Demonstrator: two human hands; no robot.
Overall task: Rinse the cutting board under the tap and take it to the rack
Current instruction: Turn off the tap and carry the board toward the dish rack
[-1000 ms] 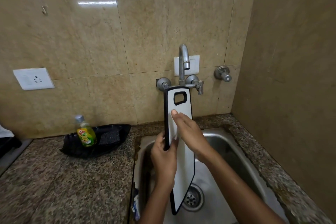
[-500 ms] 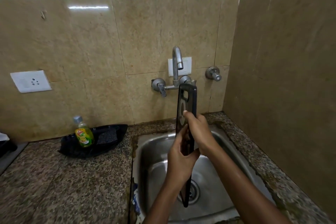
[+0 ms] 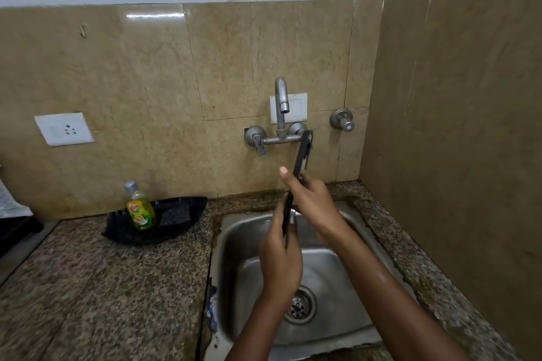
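Note:
The cutting board (image 3: 302, 155), white with a black rim and a handle hole, stands nearly edge-on over the steel sink (image 3: 337, 267), so I see mostly its thin black edge. Its top end reaches up beside the tap's right valve. My left hand (image 3: 281, 261) grips its lower part from the left. My right hand (image 3: 308, 196) clasps its middle from the right, thumb raised. The tap (image 3: 281, 105) curves out of the wall just left of the board's top; no water stream is visible.
A green dish-soap bottle (image 3: 140, 208) stands in a black tray (image 3: 176, 214) with a scrub pad on the granite counter (image 3: 102, 287) left of the sink. A wall socket (image 3: 64, 128) is at the left. A tiled side wall (image 3: 454, 155) closes the right. No rack is in view.
The board has turned from showing its white face to edge-on and shifted right of the spout. Both hands have kept hold, the right hand sliding around it.

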